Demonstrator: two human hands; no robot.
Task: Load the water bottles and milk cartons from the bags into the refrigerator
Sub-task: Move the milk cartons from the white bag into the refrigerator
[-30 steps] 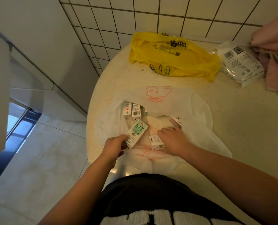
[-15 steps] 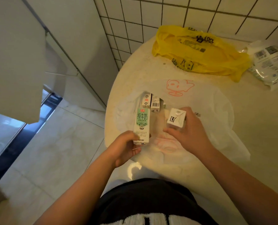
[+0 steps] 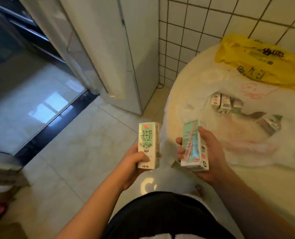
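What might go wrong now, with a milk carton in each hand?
1. The left carton, gripped by the left hand, hangs over the tiled floor; a slip would likely drop it there.
2. The right carton sits tilted in the right hand and might slide out.
3. With both hands full, nothing steadies the white bag near the table edge.

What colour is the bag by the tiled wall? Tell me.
The bag is yellow with black print, seen in the head view.
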